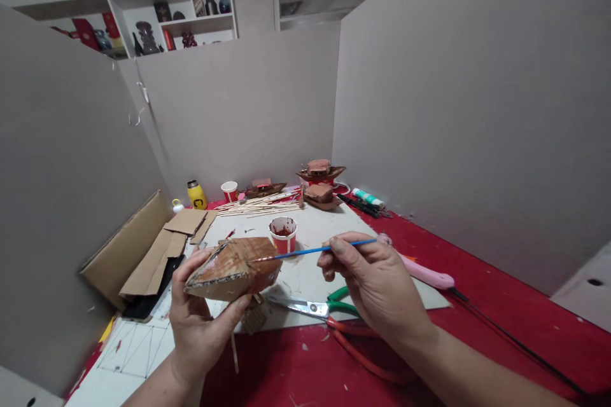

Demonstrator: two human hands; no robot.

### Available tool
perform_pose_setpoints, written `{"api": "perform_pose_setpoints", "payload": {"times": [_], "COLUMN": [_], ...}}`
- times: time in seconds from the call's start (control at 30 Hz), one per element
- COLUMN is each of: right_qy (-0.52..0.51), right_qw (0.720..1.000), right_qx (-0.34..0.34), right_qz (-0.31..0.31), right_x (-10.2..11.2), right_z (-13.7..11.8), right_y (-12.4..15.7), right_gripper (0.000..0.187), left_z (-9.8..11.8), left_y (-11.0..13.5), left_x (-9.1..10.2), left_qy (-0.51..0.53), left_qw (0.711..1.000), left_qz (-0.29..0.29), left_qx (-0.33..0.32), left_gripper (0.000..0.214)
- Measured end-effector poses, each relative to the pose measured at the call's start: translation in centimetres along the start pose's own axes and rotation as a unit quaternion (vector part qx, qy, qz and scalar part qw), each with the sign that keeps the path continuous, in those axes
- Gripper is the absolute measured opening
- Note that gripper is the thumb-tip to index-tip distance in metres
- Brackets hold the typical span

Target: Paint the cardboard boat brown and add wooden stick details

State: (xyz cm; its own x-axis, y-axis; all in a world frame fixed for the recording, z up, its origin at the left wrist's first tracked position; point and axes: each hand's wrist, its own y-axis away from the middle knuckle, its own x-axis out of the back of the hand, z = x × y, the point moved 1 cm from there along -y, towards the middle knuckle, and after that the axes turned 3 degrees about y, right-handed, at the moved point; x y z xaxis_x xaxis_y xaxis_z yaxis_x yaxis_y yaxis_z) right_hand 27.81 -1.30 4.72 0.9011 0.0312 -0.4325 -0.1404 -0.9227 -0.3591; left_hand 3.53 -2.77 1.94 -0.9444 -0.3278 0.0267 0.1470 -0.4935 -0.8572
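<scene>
My left hand grips a cardboard model boat, its hull partly coated in brown paint and its cut edge showing corrugation. Between the thumb and fingers of my right hand is a thin blue paintbrush. The brush tip lies against the painted side of the hull. Just behind the boat stands a red and white paper cup with brown paint smeared inside. Scissors with green and orange handles lie below, partly hidden by my right hand.
Finished-looking brown model boats stand at the back beside a pile of thin wooden sticks. Cardboard pieces lie at left, near a yellow bottle. A pink glue gun with a black cord rests at right on the red tablecloth.
</scene>
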Motion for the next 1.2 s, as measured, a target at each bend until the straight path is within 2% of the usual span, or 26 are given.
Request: {"api": "perform_pose_setpoints", "payload": {"times": [0.13,0.23,0.5,0.7,0.97,1.2], "right_qy": [-0.057,-0.063,-0.115,-0.088,-0.080,-0.102], "right_qw": [0.997,0.995,0.984,0.987,0.989,0.989], "right_qx": [-0.047,-0.075,-0.125,-0.132,-0.089,-0.104], "right_qz": [-0.020,-0.025,0.048,-0.007,0.087,0.019], "right_x": [-1.4,-1.9,-1.1,-2.4,-1.6,-2.8], "right_z": [0.1,0.4,-0.1,0.0,0.3,1.0], "right_y": [0.4,0.5,-0.5,0.2,-0.6,1.7], "right_gripper": [0.029,0.031,0.038,0.038,0.042,0.035], "left_z": [0.0,0.1,0.2,0.5,0.6,0.4], "left_y": [0.1,0.1,0.1,0.0,0.1,0.0], "left_x": [0.0,0.1,0.2,0.1,0.1,0.1], "left_qy": [-0.013,-0.025,-0.029,-0.024,-0.021,-0.034], "left_qw": [0.999,0.998,0.998,0.996,0.994,0.993], "left_qz": [-0.008,-0.016,-0.017,-0.023,-0.026,-0.029], "left_qx": [-0.034,-0.050,-0.057,-0.084,-0.100,-0.113], "left_gripper": [0.075,0.075,0.075,0.078,0.081,0.082]}}
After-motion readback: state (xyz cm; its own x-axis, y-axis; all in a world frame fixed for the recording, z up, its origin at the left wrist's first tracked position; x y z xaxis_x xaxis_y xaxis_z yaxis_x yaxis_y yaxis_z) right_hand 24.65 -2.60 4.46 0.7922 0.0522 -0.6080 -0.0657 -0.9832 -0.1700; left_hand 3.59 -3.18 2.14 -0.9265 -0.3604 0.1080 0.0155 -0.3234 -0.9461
